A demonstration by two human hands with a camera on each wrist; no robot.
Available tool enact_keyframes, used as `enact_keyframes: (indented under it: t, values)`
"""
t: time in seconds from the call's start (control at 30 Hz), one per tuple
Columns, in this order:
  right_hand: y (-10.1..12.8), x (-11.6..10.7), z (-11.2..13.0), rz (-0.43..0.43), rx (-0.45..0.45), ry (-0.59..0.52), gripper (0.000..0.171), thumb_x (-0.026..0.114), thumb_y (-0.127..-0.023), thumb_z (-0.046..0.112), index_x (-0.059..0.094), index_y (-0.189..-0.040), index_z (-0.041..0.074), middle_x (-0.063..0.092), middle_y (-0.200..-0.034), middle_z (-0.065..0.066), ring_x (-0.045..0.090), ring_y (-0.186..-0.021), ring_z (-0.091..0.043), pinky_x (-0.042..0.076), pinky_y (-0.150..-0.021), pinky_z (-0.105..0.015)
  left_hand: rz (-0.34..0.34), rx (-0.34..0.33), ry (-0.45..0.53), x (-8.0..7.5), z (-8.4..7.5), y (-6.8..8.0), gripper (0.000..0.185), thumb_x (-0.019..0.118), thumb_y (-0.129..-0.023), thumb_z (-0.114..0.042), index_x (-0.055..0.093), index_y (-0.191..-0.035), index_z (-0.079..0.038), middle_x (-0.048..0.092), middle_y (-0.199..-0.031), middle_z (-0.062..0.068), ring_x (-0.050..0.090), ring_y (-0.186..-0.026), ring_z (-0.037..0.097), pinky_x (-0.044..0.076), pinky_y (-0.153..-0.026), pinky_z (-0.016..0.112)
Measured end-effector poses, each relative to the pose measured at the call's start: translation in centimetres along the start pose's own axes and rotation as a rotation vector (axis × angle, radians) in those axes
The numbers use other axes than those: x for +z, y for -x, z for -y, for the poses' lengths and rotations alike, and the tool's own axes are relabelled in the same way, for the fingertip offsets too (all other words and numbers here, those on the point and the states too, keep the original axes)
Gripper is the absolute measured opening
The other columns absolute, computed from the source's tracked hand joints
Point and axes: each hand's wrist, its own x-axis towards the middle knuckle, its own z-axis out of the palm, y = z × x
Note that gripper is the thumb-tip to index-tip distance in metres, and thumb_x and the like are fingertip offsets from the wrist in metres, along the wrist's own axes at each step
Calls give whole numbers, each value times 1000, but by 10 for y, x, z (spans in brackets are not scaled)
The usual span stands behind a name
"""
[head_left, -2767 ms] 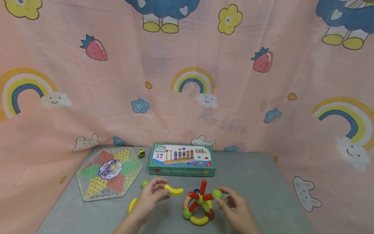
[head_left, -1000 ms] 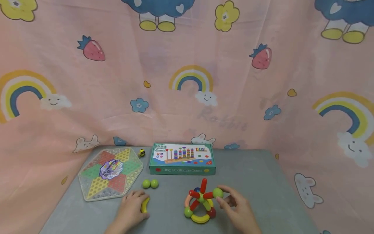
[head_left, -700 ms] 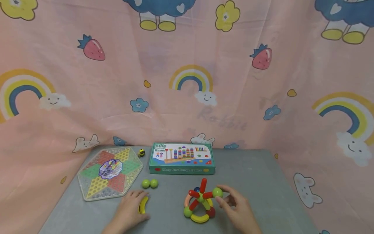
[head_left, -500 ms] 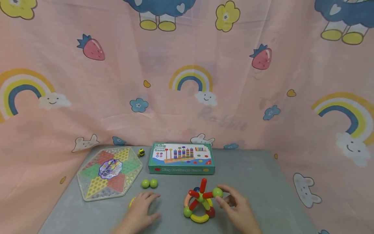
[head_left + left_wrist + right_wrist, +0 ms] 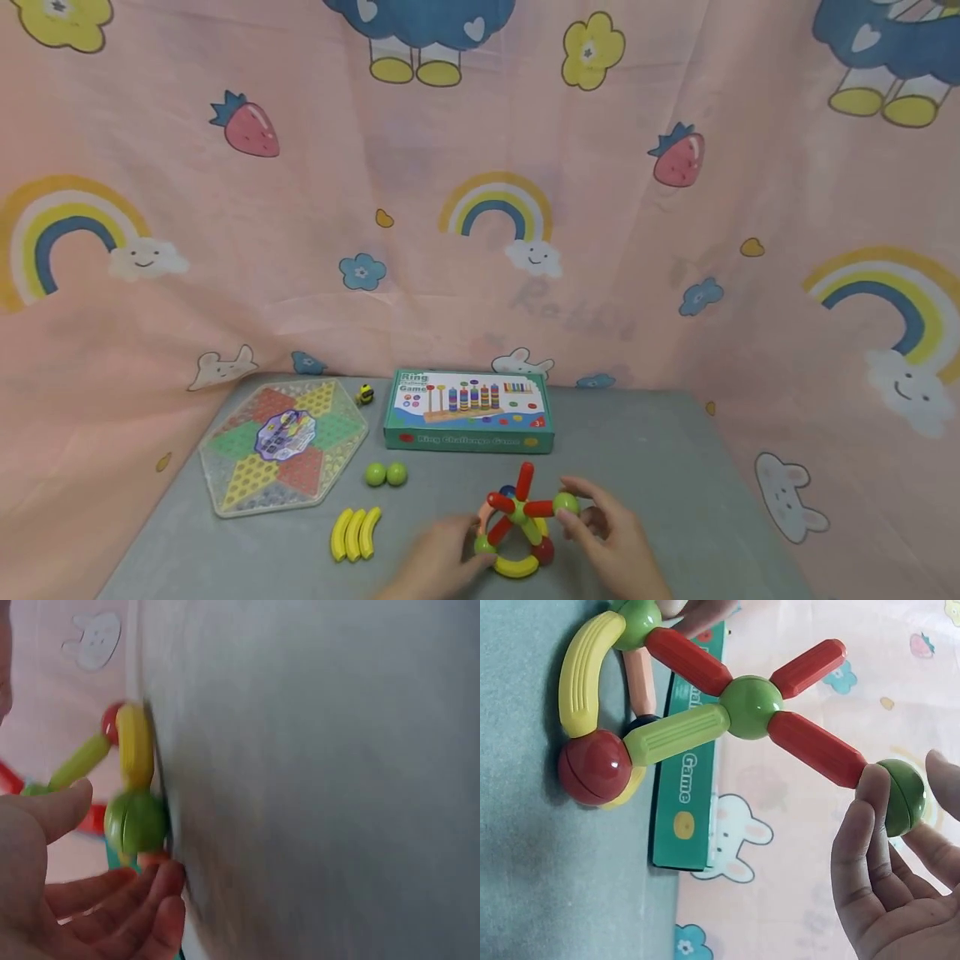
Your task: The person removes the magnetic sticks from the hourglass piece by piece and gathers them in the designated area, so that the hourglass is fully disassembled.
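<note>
Right hand pinches the upper green ball, steadying the rod-and-ball structure near the table's front edge. Left hand, fingers loosely spread, touches its lower green ball, bracing the base.

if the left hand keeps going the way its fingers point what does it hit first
Most likely the green ball at the lower left corner of the stick-and-ball toy. The left hand has its fingertips right beside that ball; whether they touch is unclear.
</note>
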Motion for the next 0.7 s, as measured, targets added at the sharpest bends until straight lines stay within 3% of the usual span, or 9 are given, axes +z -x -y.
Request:
enact_keyframes:
  t: [0.13, 0.27, 0.43, 0.6, 0.7]
  values:
    - [2, 0, -3, 3, 11, -13, 38, 75, -91, 20, 65, -128, 20, 68, -120, -6, 65, -68, -13, 54, -63, -25, -13, -27, 20, 13, -10, -8, 56, 79, -82, -50, 67, -120, -11, 64, -92, -5, 56, -80, 13, 54, -71, 39]
    - [3, -2, -7, 34, -18, -32, 46, 79, -87, 14, 65, -130, 17, 67, -125, -8, 65, -73, -12, 57, -68, -26, -65, -7, 15, 17, -13, -13, 51, 80, -85, -35, 64, -124, -7, 66, -99, 1, 62, -87, 17, 57, -76, 43]
    - [4, -5, -10, 97, -53, -36, 47, 82, -84, 16, 65, -128, 17, 68, -125, -7, 66, -80, -10, 58, -76, -24, -76, 21, 18, 15, -13, -18, 50, 81, -82, -19, 63, -128, -10, 66, -105, 2, 64, -95, 21, 57, -81, 47]
    - [6, -3, -12, 165, -168, -12, 47, 83, -83, 23, 66, -127, 17, 69, -123, -3, 66, -90, -7, 58, -77, -22, -62, 91, -46, 8, -14, -22, 47, 79, -83, -17, 65, -128, -16, 66, -108, -2, 63, -97, 19, 56, -84, 44]
    - [5, 0, -14, 213, -185, -26, 49, 83, -84, 25, 66, -129, 15, 69, -125, -4, 65, -98, -7, 57, -82, -21, -22, 135, -34, 4, -12, -29, 42, 78, -86, -17, 67, -126, -21, 67, -114, -4, 62, -106, 19, 54, -92, 46]
